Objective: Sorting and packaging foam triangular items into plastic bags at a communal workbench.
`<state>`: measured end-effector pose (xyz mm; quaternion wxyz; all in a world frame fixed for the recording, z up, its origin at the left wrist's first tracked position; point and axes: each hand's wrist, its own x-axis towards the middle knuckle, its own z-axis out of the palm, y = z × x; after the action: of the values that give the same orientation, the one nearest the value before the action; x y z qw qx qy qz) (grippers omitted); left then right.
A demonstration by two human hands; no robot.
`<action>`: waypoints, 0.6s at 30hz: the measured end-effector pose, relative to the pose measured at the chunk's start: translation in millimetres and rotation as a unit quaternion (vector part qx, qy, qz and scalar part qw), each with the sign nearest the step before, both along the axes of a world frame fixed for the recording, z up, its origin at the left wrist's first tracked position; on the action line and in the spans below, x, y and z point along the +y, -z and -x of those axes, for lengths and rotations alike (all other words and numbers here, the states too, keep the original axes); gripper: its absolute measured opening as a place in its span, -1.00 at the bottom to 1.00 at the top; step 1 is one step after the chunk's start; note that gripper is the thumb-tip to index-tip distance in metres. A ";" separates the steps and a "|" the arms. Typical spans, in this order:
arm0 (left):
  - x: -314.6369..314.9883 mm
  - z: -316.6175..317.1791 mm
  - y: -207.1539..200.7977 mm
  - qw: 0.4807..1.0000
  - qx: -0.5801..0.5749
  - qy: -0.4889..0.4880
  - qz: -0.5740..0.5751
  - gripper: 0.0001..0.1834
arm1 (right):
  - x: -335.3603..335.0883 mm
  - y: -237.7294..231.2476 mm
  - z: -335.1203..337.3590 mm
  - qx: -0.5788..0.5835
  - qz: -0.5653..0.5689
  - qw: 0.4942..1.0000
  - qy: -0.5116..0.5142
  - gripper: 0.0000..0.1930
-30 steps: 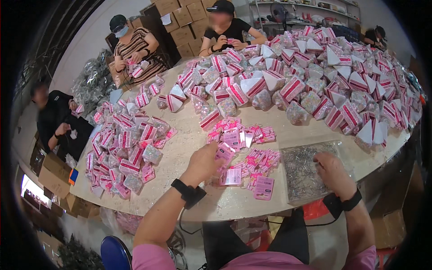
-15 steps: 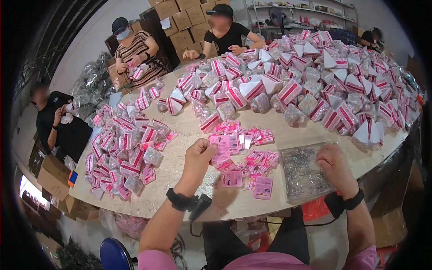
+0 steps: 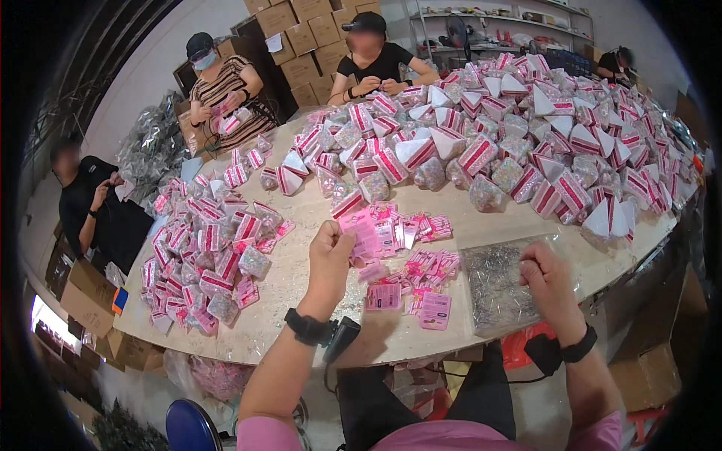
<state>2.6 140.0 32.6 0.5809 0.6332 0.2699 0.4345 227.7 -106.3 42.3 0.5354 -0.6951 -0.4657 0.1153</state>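
Observation:
My left hand (image 3: 329, 259) pinches a pink printed card (image 3: 359, 231) by its edge, above a loose pile of similar pink cards (image 3: 432, 267). More cards lie flat on the near side, one of them a pink card (image 3: 435, 310) close to the table's front edge. My right hand (image 3: 543, 272) is closed over the right part of a shallow clear tray (image 3: 475, 325). Many thin metallic pins (image 3: 492, 282) are scattered in that tray. The fingertips curl inward, and I cannot make out what they hold, if anything.
A large heap of clear-bagged wedge-shaped pieces with pink and white stripes (image 3: 477, 154) covers the table's far side. A smaller bagged heap (image 3: 214, 255) sits at left. Several people work around the table (image 3: 301, 331). A blue stool (image 3: 192, 426) stands below left.
My right hand has turned slightly and shifted a little left over the tray, still closed. My left hand keeps the card, moved slightly up and left. The co-worker opposite has brought both hands together.

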 end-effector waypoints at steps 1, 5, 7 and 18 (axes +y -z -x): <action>-3.6 -0.5 -4.6 1.000 0.000 0.005 0.016 -0.91 | 0.0 -5.3 5.1 0.070 0.014 0.997 -0.014 -0.95; -12.5 -3.2 -12.3 0.998 -0.009 0.012 0.063 -0.90 | 13.2 -9.3 31.8 0.201 -0.035 0.972 -0.121 -0.94; -17.7 -4.9 -14.0 0.994 -0.025 0.012 0.103 -0.89 | 20.7 -2.5 38.7 0.114 -0.046 0.984 -0.128 -0.93; -93.6 -13.1 -21.5 0.943 -0.164 0.138 0.254 -0.83 | 50.6 13.1 89.6 0.377 -0.169 0.906 -0.096 -0.95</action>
<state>15.7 46.4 54.0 0.8128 0.4158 0.1821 0.3651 138.1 -55.7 29.2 0.7664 -0.4510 -0.3065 0.3395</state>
